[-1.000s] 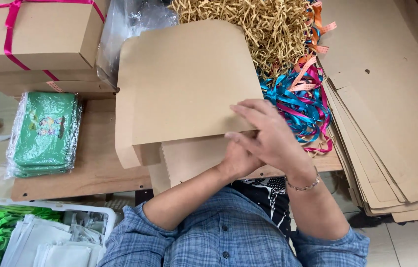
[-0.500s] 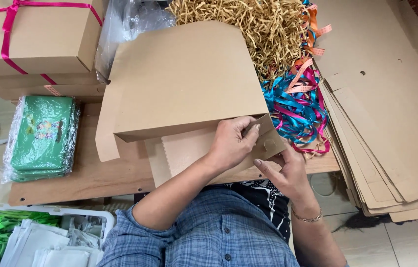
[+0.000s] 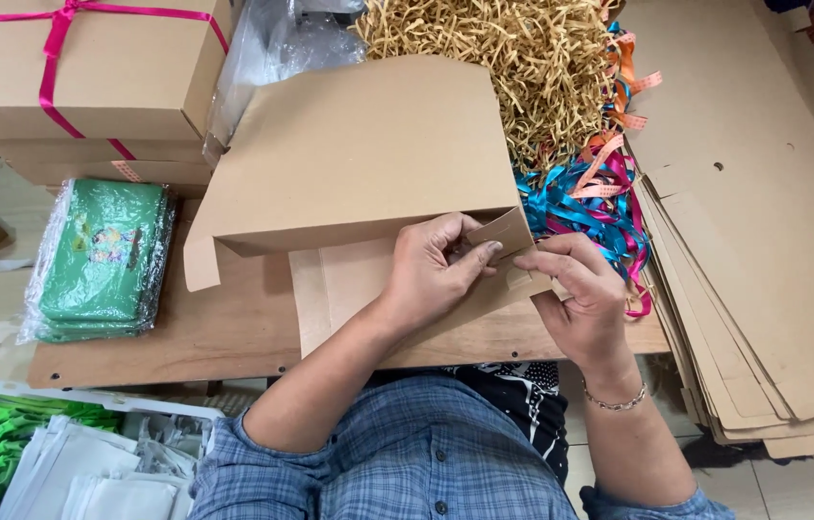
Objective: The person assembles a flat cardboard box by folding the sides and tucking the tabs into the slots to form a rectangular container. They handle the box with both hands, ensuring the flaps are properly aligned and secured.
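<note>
box: flat brown cardboard box [image 3: 359, 154] half-folded on the wooden desk [image 3: 224, 337], big panel tipped up, side flap at its 4 o'clock corner
left hand: left hand [image 3: 436, 270] closed on the side flap [image 3: 508, 236], thumb and fingers pinching the near edge
right hand: right hand [image 3: 580, 294] gripping the flap's lower end from the 3 o'clock side
tip: I'd keep both pinches close to the crease so the flap bends on the score line, not across it
watch out: ribbons [image 3: 585, 197] at 2 o'clock sit just beside the flap, could snag
nearby: green packets [image 3: 103, 260] at 9 o'clock, well apart
</note>
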